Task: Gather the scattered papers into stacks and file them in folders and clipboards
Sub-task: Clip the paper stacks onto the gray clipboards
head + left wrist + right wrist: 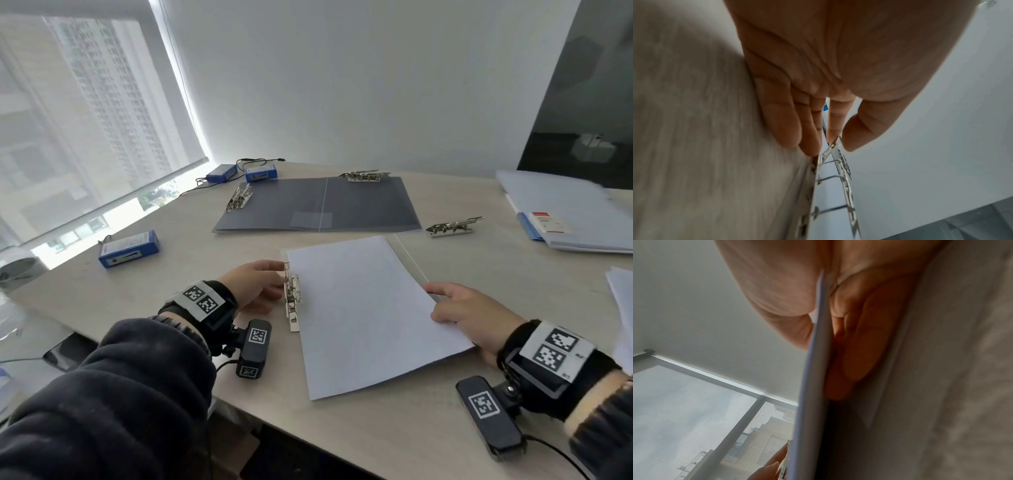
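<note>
A stack of white paper (pixel 366 308) lies in front of me on a clear board whose edge (pixel 411 257) shows past its far side. A metal lever clip (pixel 292 298) sits along the stack's left edge. My left hand (pixel 255 286) pinches the clip's raised lever between thumb and forefinger; the left wrist view shows the clip (pixel 846 186) below the fingertips (pixel 832 138). My right hand (pixel 469 313) grips the stack's right edge, thumb on top. In the right wrist view, the fingers (pixel 855 356) lie under the paper stack (pixel 812 386).
An open grey folder (pixel 318 205) with two metal clips (pixel 238 197) lies further back. A loose clip (pixel 452 226) sits right of it. Blue folders (pixel 575 212) and more papers (pixel 621 294) are at the right. Blue boxes (pixel 128 248) stand near the window.
</note>
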Demonstrator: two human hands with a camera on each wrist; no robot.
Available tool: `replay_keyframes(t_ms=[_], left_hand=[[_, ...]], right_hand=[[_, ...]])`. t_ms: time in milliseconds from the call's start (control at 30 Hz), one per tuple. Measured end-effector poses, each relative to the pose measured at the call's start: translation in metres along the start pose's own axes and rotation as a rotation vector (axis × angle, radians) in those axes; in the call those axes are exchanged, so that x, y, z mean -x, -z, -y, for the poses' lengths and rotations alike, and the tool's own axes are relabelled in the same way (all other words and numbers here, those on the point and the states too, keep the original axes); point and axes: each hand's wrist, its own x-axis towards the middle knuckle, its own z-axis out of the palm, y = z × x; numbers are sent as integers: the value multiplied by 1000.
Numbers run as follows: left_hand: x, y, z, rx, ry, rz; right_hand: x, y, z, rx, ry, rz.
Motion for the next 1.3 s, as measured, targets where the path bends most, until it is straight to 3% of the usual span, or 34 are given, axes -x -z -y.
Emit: replay_keyframes(t_ms=[333,433,600,733,833,1067,1300], left_hand=[[14,3,4,237,-15,52],[17,4,7,213,-36,62],[19,-1,9,-18,-103,23],[22,8,5,91,-47,126],[23,12,-1,-157,-75,162],[32,-5,-12,-859,-174,84],[33,-8,-8,-952,-198,70]], right_hand=[[-3,1,-4,22,16,-4],[-3,1,-5,21,18,-3],[-2,0,-4,-5,27,2],[-2,-1,-3,-15,29,9],[-3,-1,-3,0,39,22],[-5,1,-4,22,51,26],[-7,0,-6,49,48,24]])
